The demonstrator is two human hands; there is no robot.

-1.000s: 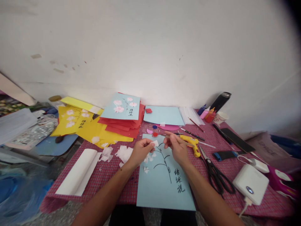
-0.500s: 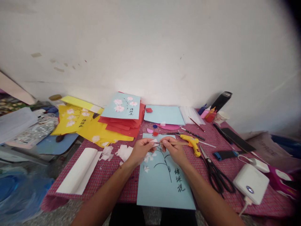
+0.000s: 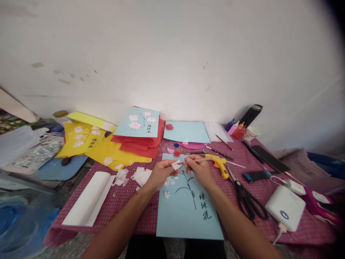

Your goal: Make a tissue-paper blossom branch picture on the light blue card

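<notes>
A small white paper piece (image 3: pixel 177 165) is pinched in my left hand (image 3: pixel 162 172), above the upper part of a light blue sheet (image 3: pixel 185 223). My right hand (image 3: pixel 196 168) grips a thin tan stick (image 3: pixel 206 159), its tip at the paper piece. Painted on the sheet are a dark branch (image 3: pixel 192 189) and dark brush characters. White paper petals (image 3: pixel 167 194) lie on the sheet's left side, partly covered by my left hand. Left of that hand, torn white paper (image 3: pixel 141 176) is heaped on the cloth.
A yellow glue gun (image 3: pixel 221 166) and black-handled scissors (image 3: pixel 246 199) lie right of the sheet, with a white power box (image 3: pixel 285 208) beyond. Folded white paper (image 3: pixel 87 198) lies left. Behind are red sheets (image 3: pixel 140 144), a blue card (image 3: pixel 188 131) and paint bottles (image 3: pixel 236 131).
The white paper piece has turned in my left fingers and shows more of its face. The tan stick in my right hand is tilted a little differently. The view has shifted slightly.
</notes>
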